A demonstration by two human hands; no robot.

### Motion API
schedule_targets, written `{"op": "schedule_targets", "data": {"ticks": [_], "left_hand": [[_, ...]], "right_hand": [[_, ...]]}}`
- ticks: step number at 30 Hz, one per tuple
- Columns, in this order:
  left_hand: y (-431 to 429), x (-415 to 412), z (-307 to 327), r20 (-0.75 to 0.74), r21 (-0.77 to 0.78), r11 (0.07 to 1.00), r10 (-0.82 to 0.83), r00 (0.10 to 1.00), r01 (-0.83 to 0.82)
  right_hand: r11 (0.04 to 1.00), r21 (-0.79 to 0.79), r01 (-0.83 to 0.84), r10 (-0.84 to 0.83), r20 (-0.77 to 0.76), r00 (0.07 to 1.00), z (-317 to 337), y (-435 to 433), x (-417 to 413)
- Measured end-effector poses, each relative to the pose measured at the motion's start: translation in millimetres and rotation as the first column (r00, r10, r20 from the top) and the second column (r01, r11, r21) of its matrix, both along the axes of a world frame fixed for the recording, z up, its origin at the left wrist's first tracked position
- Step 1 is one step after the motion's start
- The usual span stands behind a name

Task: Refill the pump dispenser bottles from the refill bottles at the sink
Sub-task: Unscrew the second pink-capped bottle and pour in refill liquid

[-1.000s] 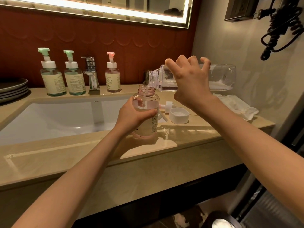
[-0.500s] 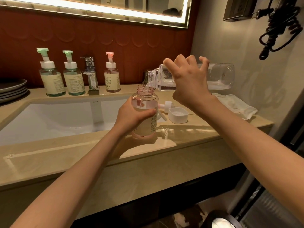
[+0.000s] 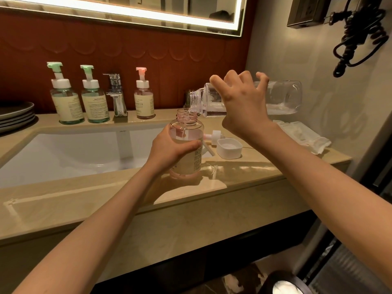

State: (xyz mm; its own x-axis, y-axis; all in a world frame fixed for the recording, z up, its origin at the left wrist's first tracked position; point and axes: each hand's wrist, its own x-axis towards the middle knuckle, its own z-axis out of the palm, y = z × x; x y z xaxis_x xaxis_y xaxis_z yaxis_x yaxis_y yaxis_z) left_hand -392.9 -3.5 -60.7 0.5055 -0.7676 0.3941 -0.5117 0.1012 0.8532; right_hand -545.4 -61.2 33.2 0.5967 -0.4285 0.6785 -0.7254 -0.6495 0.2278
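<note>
My left hand [image 3: 169,149] grips an open pink dispenser bottle [image 3: 187,145] standing on the counter right of the sink. My right hand [image 3: 241,107] holds a clear refill bottle [image 3: 282,98] tipped on its side, its mouth just over the dispenser's neck, and a thin stream runs in. The dispenser's liquid sits high, near the shoulder. Its removed pump head [image 3: 214,136] lies on the counter behind it. Against the back wall stand two green-pump dispensers [image 3: 64,98] [image 3: 94,98] and a pink-pump dispenser [image 3: 143,98].
A white cap [image 3: 229,148] sits right of the dispenser. A chrome faucet [image 3: 115,94] rises behind the white sink basin [image 3: 74,151]. Grey plates [image 3: 14,115] are stacked far left, folded packets [image 3: 301,134] lie far right, and a coiled cord [image 3: 356,32] hangs on the wall.
Both hands hold nearly the same pose; pouring goes on and the refill bottle stays tipped over the dispenser's neck.
</note>
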Motion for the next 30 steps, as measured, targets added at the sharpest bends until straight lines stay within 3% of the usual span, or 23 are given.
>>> {"op": "schedule_targets", "data": {"ticks": [30], "left_hand": [[3.1, -3.7, 2.0, 0.006, -0.019, 1.0, 0.006, 1.0, -0.006]], "right_hand": [[1.0, -0.026, -0.004, 0.004, -0.004, 1.0, 0.4, -1.7, 0.8]]}}
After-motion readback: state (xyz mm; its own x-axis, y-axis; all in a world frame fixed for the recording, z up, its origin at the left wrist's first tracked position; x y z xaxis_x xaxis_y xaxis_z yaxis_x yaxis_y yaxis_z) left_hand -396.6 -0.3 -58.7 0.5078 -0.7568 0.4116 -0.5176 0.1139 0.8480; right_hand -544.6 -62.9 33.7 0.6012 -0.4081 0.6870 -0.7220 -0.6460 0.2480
